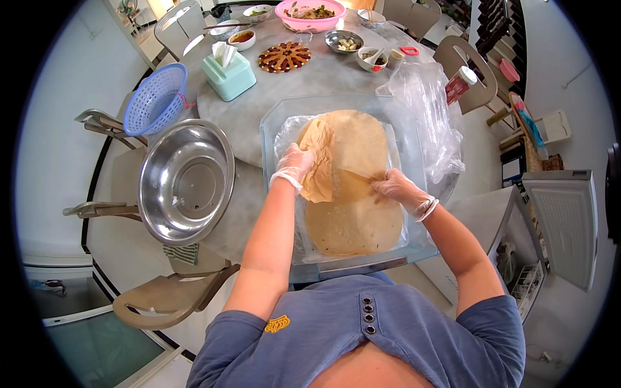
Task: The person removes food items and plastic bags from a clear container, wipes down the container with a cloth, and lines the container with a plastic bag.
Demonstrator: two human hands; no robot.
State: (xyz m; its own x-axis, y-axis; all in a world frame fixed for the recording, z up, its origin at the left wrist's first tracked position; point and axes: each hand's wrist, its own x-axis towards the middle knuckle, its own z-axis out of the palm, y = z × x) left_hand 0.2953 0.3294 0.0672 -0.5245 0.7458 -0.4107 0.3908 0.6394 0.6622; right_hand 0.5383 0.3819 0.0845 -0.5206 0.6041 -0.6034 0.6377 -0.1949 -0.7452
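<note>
Both my hands wear clear disposable gloves. My left hand (295, 164) is closed on the crumpled left edge of a thin tan sheet (317, 169), which looks like a bean curd skin. At the right, my right hand (396, 187) pinches an edge of the thin sheet, its fingertips partly hidden. Beneath and beyond lie more flat, rounded tan sheets (353, 230), resting on clear plastic film (284, 134). The film lies on a pale glass-like tray (275, 111) at the table's near side.
A steel basin (217, 145) and a blue basket (139, 107) stand left. Farther back are a tissue box (229, 76), a brown trivet (284, 57), a pink bowl (310, 24) and several small bowls. A crumpled plastic bag (424, 116) and a red-and-white jar (460, 85) are right.
</note>
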